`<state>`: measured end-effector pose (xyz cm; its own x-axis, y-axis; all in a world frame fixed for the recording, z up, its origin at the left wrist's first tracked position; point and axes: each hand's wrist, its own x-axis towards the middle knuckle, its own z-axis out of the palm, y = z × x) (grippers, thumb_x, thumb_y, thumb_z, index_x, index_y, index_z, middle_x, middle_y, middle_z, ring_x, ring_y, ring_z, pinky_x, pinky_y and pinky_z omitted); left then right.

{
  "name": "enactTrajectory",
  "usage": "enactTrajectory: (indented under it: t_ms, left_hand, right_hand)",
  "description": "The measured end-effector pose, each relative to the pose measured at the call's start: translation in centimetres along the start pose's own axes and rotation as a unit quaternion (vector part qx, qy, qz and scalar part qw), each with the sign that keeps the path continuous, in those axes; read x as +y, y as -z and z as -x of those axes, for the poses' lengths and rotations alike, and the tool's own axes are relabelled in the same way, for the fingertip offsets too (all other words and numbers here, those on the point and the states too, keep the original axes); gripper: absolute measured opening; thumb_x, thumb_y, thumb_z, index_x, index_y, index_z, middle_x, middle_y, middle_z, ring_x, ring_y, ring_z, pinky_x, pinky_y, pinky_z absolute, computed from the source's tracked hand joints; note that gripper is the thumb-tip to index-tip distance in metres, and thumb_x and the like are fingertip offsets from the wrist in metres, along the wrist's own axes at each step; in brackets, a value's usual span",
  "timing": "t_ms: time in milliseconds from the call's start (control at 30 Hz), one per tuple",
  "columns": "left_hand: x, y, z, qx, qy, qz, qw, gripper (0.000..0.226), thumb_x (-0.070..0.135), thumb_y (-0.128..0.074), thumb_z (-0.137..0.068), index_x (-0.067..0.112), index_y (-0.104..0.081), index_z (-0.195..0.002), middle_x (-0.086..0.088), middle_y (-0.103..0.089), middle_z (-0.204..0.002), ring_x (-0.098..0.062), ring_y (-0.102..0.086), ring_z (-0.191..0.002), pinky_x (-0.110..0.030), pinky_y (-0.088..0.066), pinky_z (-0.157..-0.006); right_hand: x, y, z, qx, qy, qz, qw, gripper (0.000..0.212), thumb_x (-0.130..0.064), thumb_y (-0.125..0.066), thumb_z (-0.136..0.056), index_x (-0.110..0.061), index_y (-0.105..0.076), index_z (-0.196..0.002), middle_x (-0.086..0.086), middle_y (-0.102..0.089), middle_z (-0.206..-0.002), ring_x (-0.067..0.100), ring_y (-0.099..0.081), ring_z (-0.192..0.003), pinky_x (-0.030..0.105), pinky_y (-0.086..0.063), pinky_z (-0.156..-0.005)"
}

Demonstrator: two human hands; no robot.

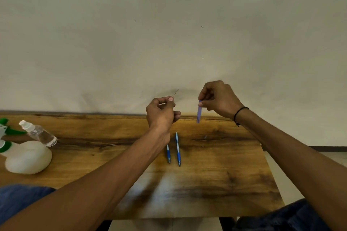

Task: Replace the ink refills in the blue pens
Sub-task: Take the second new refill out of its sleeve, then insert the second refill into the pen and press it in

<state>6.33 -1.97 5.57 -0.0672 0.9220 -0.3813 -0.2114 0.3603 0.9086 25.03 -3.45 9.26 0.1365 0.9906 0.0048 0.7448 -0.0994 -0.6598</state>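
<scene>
**Refill and barrel held apart, tips pointing different ways**

Both hands are raised above the far edge of the brown wooden desk (216, 184), well apart from each other. The left hand (161, 112) pinches a thin, dark, needle-like ink refill (175, 92) between thumb and forefinger; only its far end shows, slanting up and to the right, away from the person. The right hand (219, 99) pinches the top of a translucent blue plastic pen barrel (198, 111), which hangs almost straight down with its lower end toward the desk.

The coming move seems to turn on the two long axes. The refill leans diagonally while the barrel hangs near vertical, so they are not in line; I judge that one must be turned until the refill's end faces the barrel's open mouth, and then the gap between the hands closed. Which end of the barrel is open cannot be told here.

Below the hands, two blue-and-white ballpoint pens (177, 149) lie side by side on the desk, close together but not touching, long axes running toward the person, tips nearest. They lie just right of the left forearm, which covers the far part of the left-hand pen, so the left hand is the nearer one.
</scene>
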Motion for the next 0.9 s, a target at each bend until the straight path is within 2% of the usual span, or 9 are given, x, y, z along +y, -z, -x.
enactTrajectory:
  t_ms: [167, 267, 367, 567, 667, 733, 800, 900]
  left_hand:
    - [-0.1, -0.5, 0.6, -0.026, 0.001, -0.012, 1.0, 0.013, 0.016, -0.067, -0.1, 0.016, -0.07, -0.112, -0.008, -0.073, -0.101, -0.01, -0.066, -0.058, -0.02, -0.055, -0.053]
    - [-0.3, -0.3, 0.7, -0.031, 0.007, -0.016, 0.999, 0.012, 0.017, -0.067, -0.1, 0.016, -0.07, -0.112, -0.007, -0.073, -0.1, -0.011, -0.066, -0.059, -0.02, -0.056, -0.054]
    - [-0.3, 0.1, 0.5, -0.028, 0.013, -0.015, 0.999, 0.013, 0.017, -0.068, -0.099, 0.016, -0.071, -0.112, -0.007, -0.073, -0.097, -0.011, -0.066, -0.06, -0.02, -0.056, -0.054]
    - [-0.5, -0.2, 0.7, -0.044, 0.023, -0.011, 0.999, 0.011, 0.015, -0.068, -0.099, 0.015, -0.071, -0.11, -0.006, -0.072, -0.091, -0.011, -0.067, -0.059, -0.021, -0.056, -0.053]
    - [-0.7, -0.2, 0.7, -0.046, 0.032, -0.006, 0.998, 0.013, 0.014, -0.068, -0.099, 0.014, -0.071, -0.112, -0.007, -0.072, -0.09, -0.008, -0.066, -0.054, -0.02, -0.056, -0.052]
    - [-0.8, -0.3, 0.6, -0.043, 0.04, -0.004, 0.998, 0.014, 0.014, -0.068, -0.099, 0.014, -0.071, -0.113, -0.007, -0.072, -0.091, -0.009, -0.066, -0.055, -0.02, -0.056, -0.052]
    - [-0.8, -0.3, 0.6, -0.043, 0.043, 0.004, 0.998, 0.013, 0.014, -0.068, -0.099, 0.014, -0.071, -0.112, -0.007, -0.072, -0.091, -0.009, -0.065, -0.054, -0.02, -0.056, -0.052]
    - [-0.7, -0.5, 0.6, -0.039, 0.043, 0.013, 0.998, 0.012, 0.014, -0.068, -0.1, 0.014, -0.07, -0.111, -0.008, -0.073, -0.093, -0.01, -0.068, -0.059, -0.021, -0.057, -0.054]
  right_hand:
    - [3.5, -3.8, -0.6, -0.066, -0.08, 0.068, 0.992, 0.012, 0.003, -0.081, -0.082, -0.004, -0.072, -0.086, 0.012, -0.075, -0.083, 0.026, -0.076, -0.072, 0.044, -0.066, -0.07]
    - [4.9, -7.1, -1.1, -0.09, -0.083, 0.135, 0.983, 0.014, 0.002, -0.081, -0.081, -0.009, -0.072, -0.082, 0.009, -0.075, -0.091, 0.029, -0.073, -0.088, 0.041, -0.062, -0.078]
    - [6.4, -9.5, -1.4, -0.103, -0.095, 0.16, 0.977, 0.014, 0.0, -0.082, -0.08, -0.009, -0.072, -0.081, 0.011, -0.076, -0.094, 0.029, -0.072, -0.091, 0.037, -0.057, -0.074]
    - [8.3, -10.3, -1.6, -0.092, -0.133, 0.186, 0.969, 0.027, -0.012, -0.087, -0.08, -0.019, -0.061, -0.079, 0.012, -0.072, -0.098, 0.031, -0.069, -0.09, 0.041, -0.06, -0.077]
    - [7.7, -9.8, -1.7, -0.06, -0.142, 0.19, 0.97, 0.023, -0.016, -0.083, -0.085, -0.02, -0.06, -0.083, 0.01, -0.07, -0.101, 0.03, -0.067, -0.088, 0.041, -0.058, -0.076]
    - [6.8, -8.8, -2.0, -0.046, -0.13, 0.113, 0.984, 0.013, -0.015, -0.08, -0.088, -0.015, -0.066, -0.088, 0.009, -0.072, -0.097, 0.032, -0.07, -0.09, 0.044, -0.061, -0.08]
    - [5.2, -7.6, -1.9, -0.052, -0.121, -0.081, 0.988, 0.008, -0.013, -0.076, -0.093, -0.007, -0.07, -0.093, 0.011, -0.075, -0.089, 0.031, -0.075, -0.085, 0.042, -0.065, -0.072]
    - [2.5, -5.6, -1.3, -0.044, -0.122, -0.311, 0.941, 0.012, -0.009, -0.069, -0.097, -0.001, -0.07, -0.106, 0.015, -0.078, -0.088, 0.028, -0.077, -0.082, 0.036, -0.064, -0.067]
